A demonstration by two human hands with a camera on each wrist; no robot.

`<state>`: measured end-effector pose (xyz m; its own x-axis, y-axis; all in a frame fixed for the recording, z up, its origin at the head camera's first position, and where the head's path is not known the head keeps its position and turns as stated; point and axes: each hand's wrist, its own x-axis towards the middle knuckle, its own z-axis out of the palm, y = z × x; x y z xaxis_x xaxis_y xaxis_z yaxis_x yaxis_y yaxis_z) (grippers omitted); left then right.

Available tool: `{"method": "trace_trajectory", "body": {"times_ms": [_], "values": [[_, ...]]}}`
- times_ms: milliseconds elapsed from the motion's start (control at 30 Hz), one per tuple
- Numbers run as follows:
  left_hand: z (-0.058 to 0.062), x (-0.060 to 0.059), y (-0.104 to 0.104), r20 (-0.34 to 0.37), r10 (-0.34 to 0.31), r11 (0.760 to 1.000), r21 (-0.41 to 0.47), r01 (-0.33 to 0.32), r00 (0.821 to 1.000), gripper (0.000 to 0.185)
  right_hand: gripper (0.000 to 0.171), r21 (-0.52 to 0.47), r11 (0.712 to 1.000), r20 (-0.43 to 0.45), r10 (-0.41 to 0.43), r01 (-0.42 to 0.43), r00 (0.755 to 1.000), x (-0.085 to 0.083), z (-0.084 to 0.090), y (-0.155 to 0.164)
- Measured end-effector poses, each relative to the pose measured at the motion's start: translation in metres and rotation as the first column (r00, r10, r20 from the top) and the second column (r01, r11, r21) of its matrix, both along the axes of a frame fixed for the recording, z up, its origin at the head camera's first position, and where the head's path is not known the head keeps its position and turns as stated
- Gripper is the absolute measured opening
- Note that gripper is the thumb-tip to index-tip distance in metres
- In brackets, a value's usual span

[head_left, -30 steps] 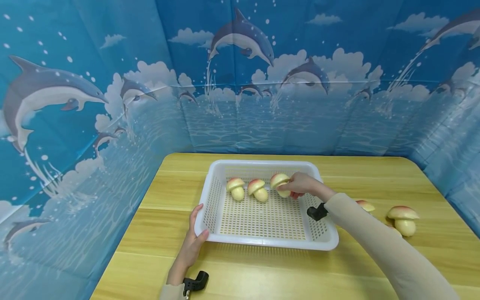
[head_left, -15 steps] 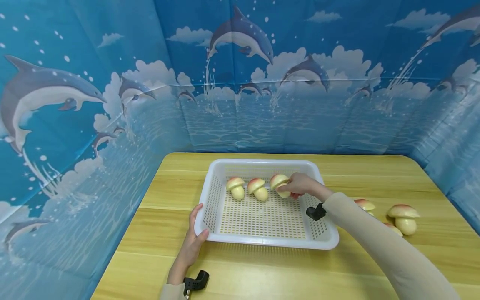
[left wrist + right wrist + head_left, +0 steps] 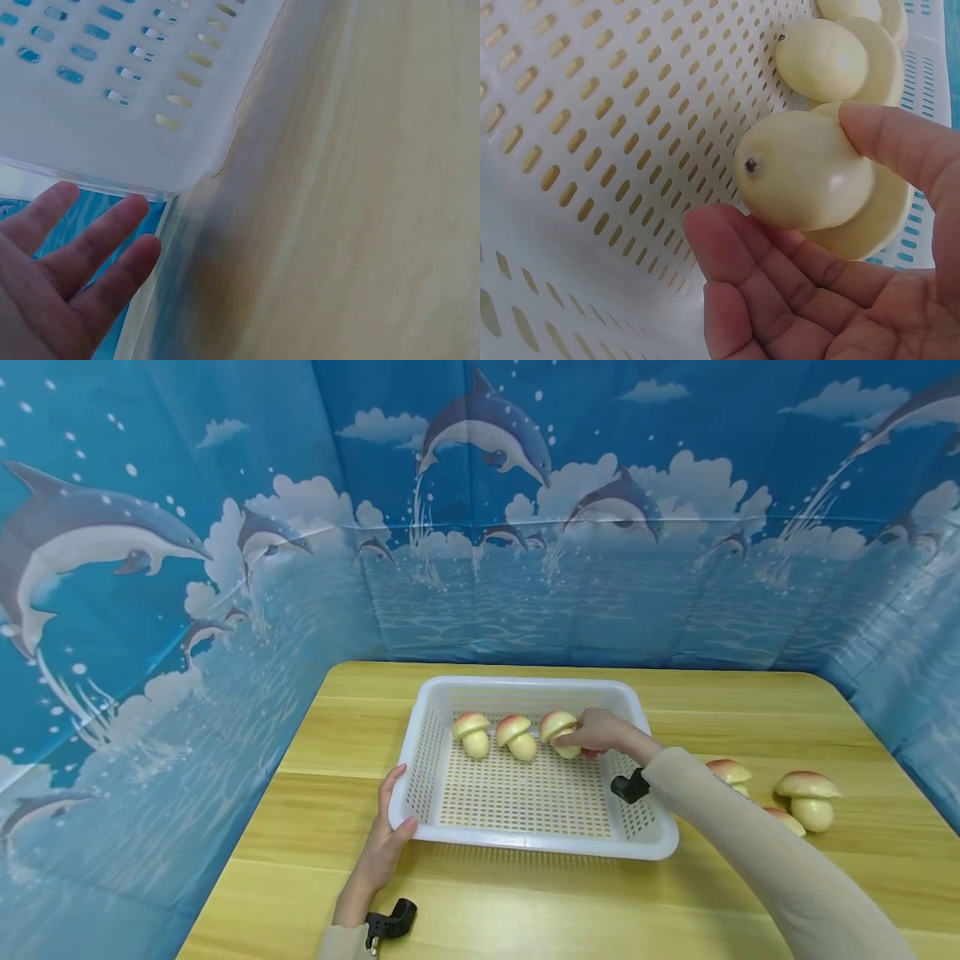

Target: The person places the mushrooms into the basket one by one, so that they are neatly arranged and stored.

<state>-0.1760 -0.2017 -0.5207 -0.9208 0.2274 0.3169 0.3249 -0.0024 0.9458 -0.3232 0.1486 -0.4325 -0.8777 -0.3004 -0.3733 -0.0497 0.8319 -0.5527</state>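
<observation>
A white perforated plastic basket [image 3: 525,841] stands on the wooden table. Inside, toward its back, three cream mushrooms with reddish caps form a row: a left mushroom [image 3: 475,743], a middle mushroom [image 3: 521,746] and a right mushroom [image 3: 557,723]. My right hand [image 3: 606,731] holds the right mushroom, with the thumb [image 3: 896,142] on its stem and fingers curled beneath. At the near left corner my left hand [image 3: 384,847] holds the basket's rim between thumb and fingers. In the left wrist view, its spread fingers [image 3: 112,277] reach the basket's edge.
Several more mushrooms lie on the table to the right of the basket, among them an upright mushroom [image 3: 812,814] and others partly hidden by the right sleeve [image 3: 757,835]. A blue dolphin-print curtain [image 3: 525,602] encloses the table's back and sides.
The head view has shifted slightly. The right hand stays on the right mushroom, whose stem has tipped a little lower; the left hand remains at the basket corner.
</observation>
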Motion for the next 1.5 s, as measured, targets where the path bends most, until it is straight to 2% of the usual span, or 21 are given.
{"method": "trace_trajectory", "body": {"times_ms": [467,1000,1500], "values": [[0.0012,-0.001,-0.0004,0.008,-0.022,1.0,0.012,0.022,1.0,0.07,0.042,0.013,1.0,0.003,0.0,0.0,1.0,0.0003,-0.0012,-0.0024],[0.0022,-0.0001,0.0019,0.019,0.0,1.0,-0.003,0.0,1.0,0.069,0.044,0.04,0.999,0.007,0.005,-0.005,1.0,-0.0005,-0.0012,-0.0003],[-0.0003,-0.0039,0.0019,-0.005,0.001,1.0,-0.01,-0.001,1.0,0.069,0.043,0.064,0.998,0.009,0.003,-0.003,1.0,-0.006,-0.0058,-0.0009]]}}
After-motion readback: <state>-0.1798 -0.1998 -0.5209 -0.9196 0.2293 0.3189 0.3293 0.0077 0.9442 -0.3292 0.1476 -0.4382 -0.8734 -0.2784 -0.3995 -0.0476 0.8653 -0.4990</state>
